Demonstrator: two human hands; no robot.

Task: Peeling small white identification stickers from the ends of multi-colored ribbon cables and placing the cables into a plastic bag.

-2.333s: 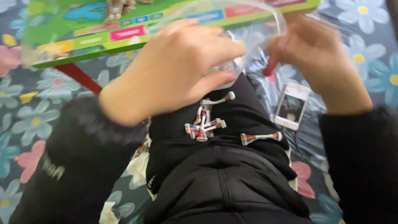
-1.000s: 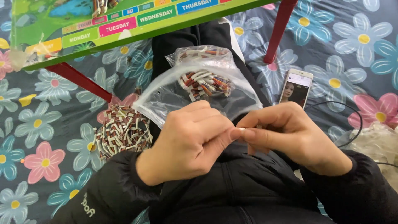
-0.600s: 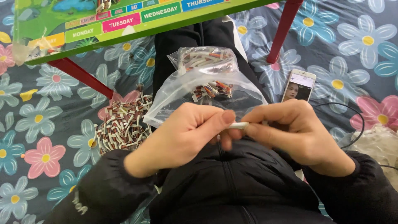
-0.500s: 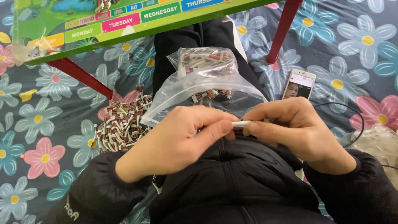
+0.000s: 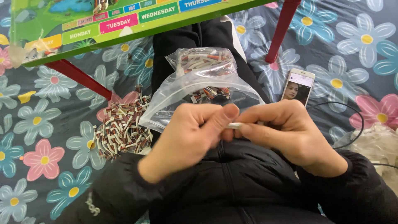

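White connector piece (image 5: 235,125), small and mostly hidden, sat pinched between the thumb and fingers of the left hand (image 5: 188,135) and the right hand (image 5: 286,132), both clenched on it above the lap, probably so it could be worked close to the eyes. Just beyond them a clear plastic bag (image 5: 199,93) lay open-mouthed, holding red-and-white wired connectors. To its left, a loose pile of connectors (image 5: 120,130) rested on the floral mat (image 5: 37,137); a phone (image 5: 297,86) lay right.

1. Your left hand (image 5: 188,139) and right hand (image 5: 290,132) meet over your lap, pinching a small piece (image 5: 234,125) between them.
2. The plastic bag (image 5: 199,89) lies just beyond them.
3. A pile of pieces (image 5: 120,128) sits left; a phone (image 5: 298,86) right.
4. The table (image 5: 124,25) stands farthest.
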